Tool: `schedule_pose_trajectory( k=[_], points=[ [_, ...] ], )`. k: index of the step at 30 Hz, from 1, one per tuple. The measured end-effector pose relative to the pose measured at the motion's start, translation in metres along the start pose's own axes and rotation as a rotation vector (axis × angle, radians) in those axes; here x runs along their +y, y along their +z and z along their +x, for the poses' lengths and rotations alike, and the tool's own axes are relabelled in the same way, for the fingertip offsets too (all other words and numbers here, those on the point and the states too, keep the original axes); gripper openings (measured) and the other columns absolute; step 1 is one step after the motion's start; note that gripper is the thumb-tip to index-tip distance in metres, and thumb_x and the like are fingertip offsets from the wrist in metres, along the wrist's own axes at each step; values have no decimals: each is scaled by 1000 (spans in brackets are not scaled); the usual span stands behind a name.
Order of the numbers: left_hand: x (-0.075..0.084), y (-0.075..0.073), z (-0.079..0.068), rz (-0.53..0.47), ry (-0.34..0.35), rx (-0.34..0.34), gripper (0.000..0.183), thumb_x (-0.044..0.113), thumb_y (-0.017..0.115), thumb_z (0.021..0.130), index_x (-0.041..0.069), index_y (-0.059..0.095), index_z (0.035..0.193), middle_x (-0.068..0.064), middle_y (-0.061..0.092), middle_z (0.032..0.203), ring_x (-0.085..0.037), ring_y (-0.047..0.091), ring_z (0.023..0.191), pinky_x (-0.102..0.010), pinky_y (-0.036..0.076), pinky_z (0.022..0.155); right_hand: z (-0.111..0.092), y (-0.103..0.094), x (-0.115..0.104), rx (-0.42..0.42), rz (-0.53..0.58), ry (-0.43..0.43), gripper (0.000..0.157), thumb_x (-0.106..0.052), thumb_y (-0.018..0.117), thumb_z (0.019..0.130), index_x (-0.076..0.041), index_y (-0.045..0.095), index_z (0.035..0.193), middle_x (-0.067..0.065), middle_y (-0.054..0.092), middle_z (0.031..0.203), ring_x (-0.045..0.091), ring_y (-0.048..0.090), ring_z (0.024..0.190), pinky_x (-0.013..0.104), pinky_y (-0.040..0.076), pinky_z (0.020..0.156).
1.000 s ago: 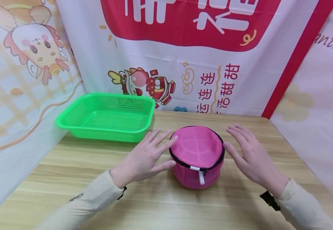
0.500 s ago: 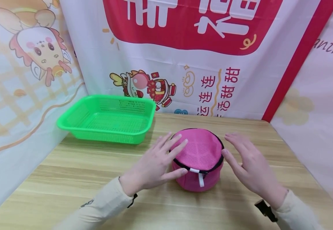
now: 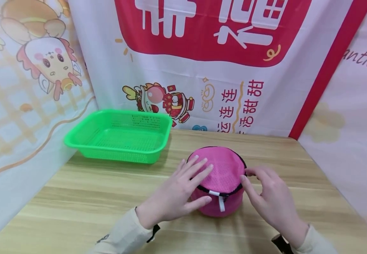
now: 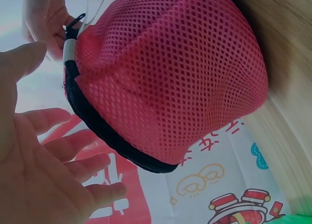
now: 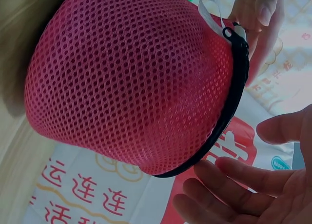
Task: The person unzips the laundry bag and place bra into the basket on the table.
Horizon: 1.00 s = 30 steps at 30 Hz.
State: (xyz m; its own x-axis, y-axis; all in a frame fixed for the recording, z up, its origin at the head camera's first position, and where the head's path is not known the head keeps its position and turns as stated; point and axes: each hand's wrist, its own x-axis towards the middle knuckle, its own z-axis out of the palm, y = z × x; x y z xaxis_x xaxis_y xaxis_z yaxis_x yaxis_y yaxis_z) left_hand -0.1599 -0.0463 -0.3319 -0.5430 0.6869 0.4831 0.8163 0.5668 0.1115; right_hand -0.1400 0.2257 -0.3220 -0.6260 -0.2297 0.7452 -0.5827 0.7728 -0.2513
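Note:
A round pink mesh bag (image 3: 222, 169), like a laundry bag, stands upright on the table with a black zipper (image 5: 236, 82) round its top edge. A white tab (image 3: 221, 204) hangs from its front. My left hand (image 3: 175, 195) is spread over the bag's left side, fingers straight above the lid. In the left wrist view these fingers look apart from the mesh. On the right, my right hand (image 3: 273, 201) has its fingertips at the zippered rim, bent a little, with the thumb apart from the forefinger. Whether those fingertips press the rim is hard to tell.
A green plastic basket (image 3: 120, 157) stands at the back left of the wooden table (image 3: 85, 204). Printed cloths hang behind the table (image 3: 170, 70) and along both sides.
My left hand has moved right, over the bag's lid. My right hand has come in to the rim, its fingers bending more. Bag and basket sit slightly lower in view.

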Motion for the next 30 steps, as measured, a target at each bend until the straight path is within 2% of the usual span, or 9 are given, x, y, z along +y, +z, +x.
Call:
schedule_pose_trajectory(
  k=[3,6,10,14,17,21,25,30],
  points=[
    [2,1,2,13,6,-2,72,53,52,98,12,33,154,-12,30,157,-31,15,146,-54,13,115,0,2,-1,15,0,-9,13,-15,75,84,-7,71,93,3,66,93,19,62,89,40,51,71],
    [4,4,2,22,11,-10,69,52,52,98,15,34,154,-10,31,157,-31,16,146,-55,15,114,-2,3,-3,25,-8,-21,9,-15,76,82,-13,68,86,-3,63,87,14,59,81,32,51,66],
    [7,10,0,37,54,-15,62,49,53,99,19,40,151,-9,34,155,-32,20,145,-56,19,113,-7,4,-6,12,-7,-63,19,-15,78,80,-23,62,76,-14,55,77,6,52,68,19,45,56],
    [8,15,-2,52,104,22,55,42,57,98,20,47,147,-10,38,152,-32,25,143,-55,22,113,-12,6,-10,-37,7,-104,23,-19,78,81,-28,59,72,-20,51,71,0,47,63,13,40,49],
    [9,19,-3,70,123,59,51,39,60,98,20,52,144,-10,41,150,-33,28,142,-53,24,113,-15,11,-12,-71,22,-126,22,-23,77,82,-27,59,72,-20,51,70,-1,47,61,13,40,50],
    [10,23,-4,71,133,92,46,34,64,96,20,58,139,-11,45,148,-34,31,141,-52,25,113,-20,19,-14,-52,38,-169,21,-28,78,83,-25,60,72,-17,50,68,0,46,59,13,38,50],
    [10,27,-3,83,147,129,43,28,69,93,20,62,135,-11,49,144,-34,35,138,-51,27,112,-25,23,-15,-14,51,-185,22,-28,83,77,-24,62,73,-16,48,67,0,44,57,12,34,48],
    [8,27,-1,154,189,192,41,19,75,89,17,67,129,-11,56,137,-34,44,132,-47,33,109,-26,24,-20,-43,22,-158,23,-28,89,69,-23,66,71,-20,43,63,-3,38,54,9,30,45]
  ],
)
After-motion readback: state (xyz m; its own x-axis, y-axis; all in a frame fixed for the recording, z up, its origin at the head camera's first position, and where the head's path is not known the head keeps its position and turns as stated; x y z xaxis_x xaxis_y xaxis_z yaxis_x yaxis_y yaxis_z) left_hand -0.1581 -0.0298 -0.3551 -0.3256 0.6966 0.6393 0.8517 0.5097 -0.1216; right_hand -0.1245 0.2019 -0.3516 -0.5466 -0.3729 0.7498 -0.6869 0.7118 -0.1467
